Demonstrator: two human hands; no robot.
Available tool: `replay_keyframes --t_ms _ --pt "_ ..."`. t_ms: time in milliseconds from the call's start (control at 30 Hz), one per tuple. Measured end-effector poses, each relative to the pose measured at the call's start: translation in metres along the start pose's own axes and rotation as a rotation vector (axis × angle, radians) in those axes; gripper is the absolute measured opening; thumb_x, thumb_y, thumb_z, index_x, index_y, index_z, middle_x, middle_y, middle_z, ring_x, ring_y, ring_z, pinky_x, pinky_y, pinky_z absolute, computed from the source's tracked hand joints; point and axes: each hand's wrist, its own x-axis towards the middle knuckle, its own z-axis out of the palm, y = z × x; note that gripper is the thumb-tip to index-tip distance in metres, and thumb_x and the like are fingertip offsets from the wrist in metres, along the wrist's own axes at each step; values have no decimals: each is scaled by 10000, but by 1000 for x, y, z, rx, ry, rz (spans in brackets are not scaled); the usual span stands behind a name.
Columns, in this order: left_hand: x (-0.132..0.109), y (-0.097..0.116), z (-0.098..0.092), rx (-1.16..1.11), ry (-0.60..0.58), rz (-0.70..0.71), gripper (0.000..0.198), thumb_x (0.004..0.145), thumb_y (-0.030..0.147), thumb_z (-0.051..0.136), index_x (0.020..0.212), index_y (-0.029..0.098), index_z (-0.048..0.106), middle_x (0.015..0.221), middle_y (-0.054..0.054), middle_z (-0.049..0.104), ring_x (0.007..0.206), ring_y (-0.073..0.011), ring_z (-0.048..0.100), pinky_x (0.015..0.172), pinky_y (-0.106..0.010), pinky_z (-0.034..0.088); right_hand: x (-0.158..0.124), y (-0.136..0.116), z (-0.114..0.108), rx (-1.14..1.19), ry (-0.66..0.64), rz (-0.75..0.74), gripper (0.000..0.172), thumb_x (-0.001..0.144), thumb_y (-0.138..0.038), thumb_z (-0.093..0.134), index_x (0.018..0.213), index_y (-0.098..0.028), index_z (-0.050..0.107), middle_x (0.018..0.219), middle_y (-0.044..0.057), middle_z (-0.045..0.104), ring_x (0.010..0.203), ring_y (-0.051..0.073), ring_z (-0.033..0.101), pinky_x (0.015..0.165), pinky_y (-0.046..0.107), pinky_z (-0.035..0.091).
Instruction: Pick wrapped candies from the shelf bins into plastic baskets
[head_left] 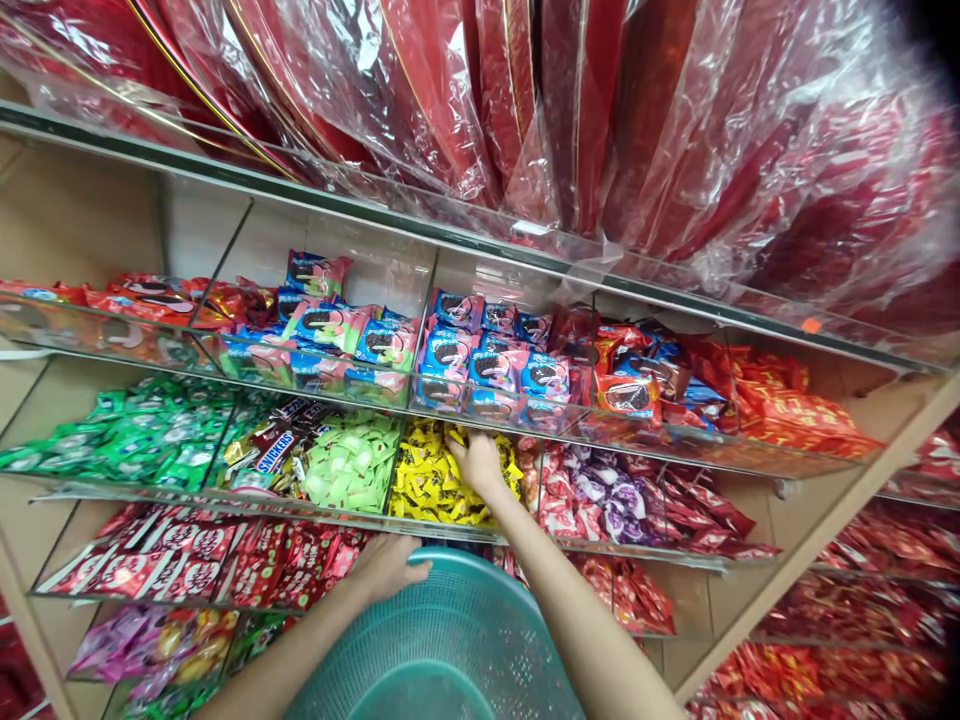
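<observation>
Shelving, tiered clear bins, listed left to right.

- Middle tier, far left: green sweet packets, heaped loose.
- Next bin: Snickers bars in brown wrappers, beside pale green sweets.
- Below these: red KitKat packets, laid flat in rows.
- Left hand: fingers curled over the far rim of the teal plastic basket, gripping it. The basket sits low in centre view, just under the shelf front.
- Upper tier, centre: blue and pink Oreo packets, stacked in two neighbouring bins.
- Right hand: reaches into the bin of yellow wrapped sweets, palm down on the heap, fingers bent among the wrappers; whether any sweet is pinched cannot be told.
- Right of that bin: purple and red wrapped sweets.
- Upper tier, right: red packets.
- Top, across the whole width: red goods in clear plastic sleeves, leaning on the top shelf.
</observation>
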Motion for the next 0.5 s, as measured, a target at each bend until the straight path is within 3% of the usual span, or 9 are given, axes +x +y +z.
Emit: replay_keyframes --t_ms 133,267,500 --pt "0 0 -1 19 5 6 387 768 521 382 813 232 637 879 -77 691 831 -266 630 638 -293 427 11 10 -4 359 35 -58 310 754 -363 539 1025 -221 584 964 55 656 987 212 561 914 334 368" --pt "0 1 -2 17 1 14 385 772 523 374 806 236 628 868 -72 690 819 -261 630 626 -287 424 11 15 -9 692 -13 -81 372 724 -383 555 1048 -201 578 946 32 669 985 179 558 941 325 361" --pt "-2 5 -5 28 -20 -7 404 772 538 369 789 230 630 828 -75 691 799 -260 633 621 -284 419 1 18 -24 847 -105 13 431 709 -398 562 1060 -148 567 915 53 676 933 163 580 929 336 383"
